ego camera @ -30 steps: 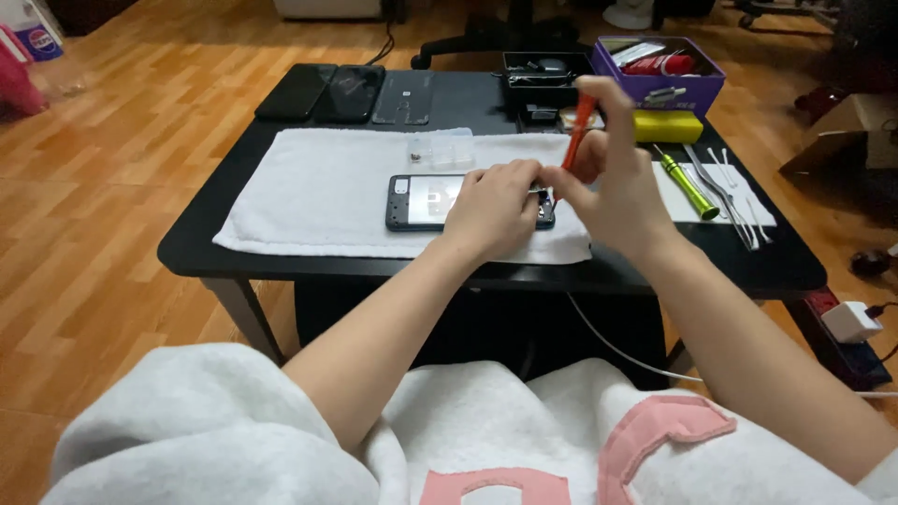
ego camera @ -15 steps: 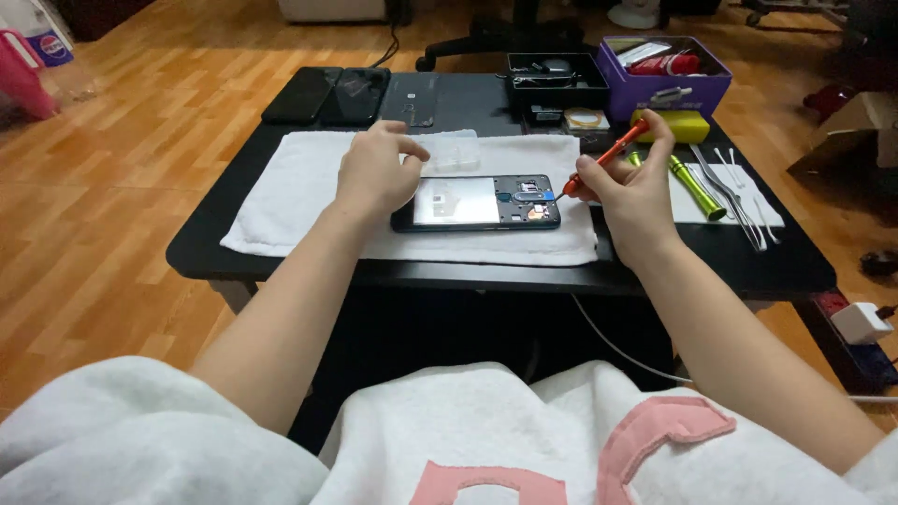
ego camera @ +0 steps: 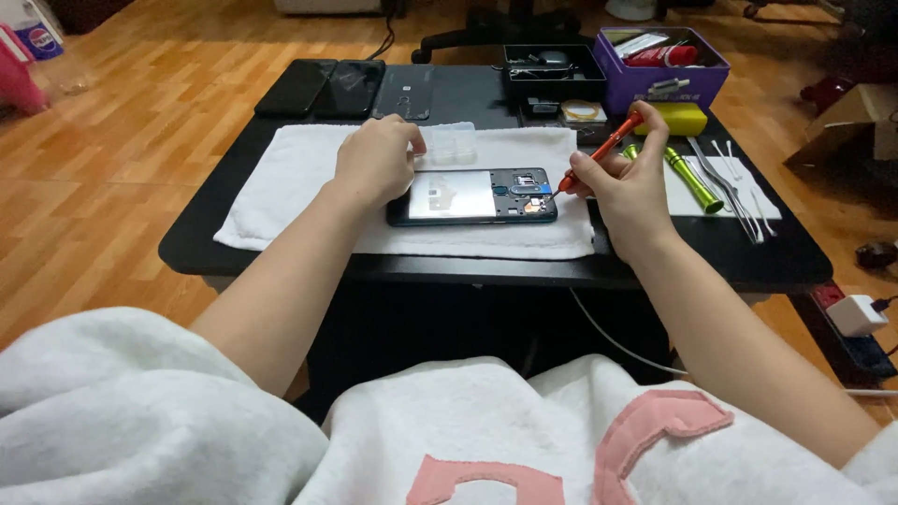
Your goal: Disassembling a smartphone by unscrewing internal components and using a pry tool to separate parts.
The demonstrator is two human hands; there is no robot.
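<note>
Nearest the camera, the person's lap fills the bottom of the view, covered by a pale grey sweatshirt (ego camera: pixel 524 440) with pink lettering, and both bare forearms reach forward over the edge of a low black table (ego camera: pixel 196 252).

On the table lies a white towel (ego camera: pixel 281 187), spread flat, and on it rests an opened phone (ego camera: pixel 472 196) with its back cover off, lying lengthwise; a pale plate covers its left part and dark circuitry shows at its right end.

The left hand (ego camera: pixel 376 161) rests curled at the phone's upper left corner, fingers bent down over the towel and touching the phone's edge; it grips nothing that can be seen. The right hand (ego camera: pixel 629 182) is closed around an orange screwdriver (ego camera: pixel 601 151), held like a pen and slanted, its tip down at the phone's right end, just touching or nearly touching the edge.

Just behind the phone, a small clear plastic box (ego camera: pixel 452 142) sits on the towel near the left hand. To the right of the right hand, green tools (ego camera: pixel 690 178) and thin metal tweezers (ego camera: pixel 730 182) lie on a white sheet.

Farther back stand a yellow block (ego camera: pixel 681 117), a black tray (ego camera: pixel 552 70) of parts and a purple box (ego camera: pixel 664 84) of tools. At the far left edge lie two dark phones (ego camera: pixel 318 86) and a dark back cover (ego camera: pixel 404 92). Beyond is wooden floor (ego camera: pixel 122 140).
</note>
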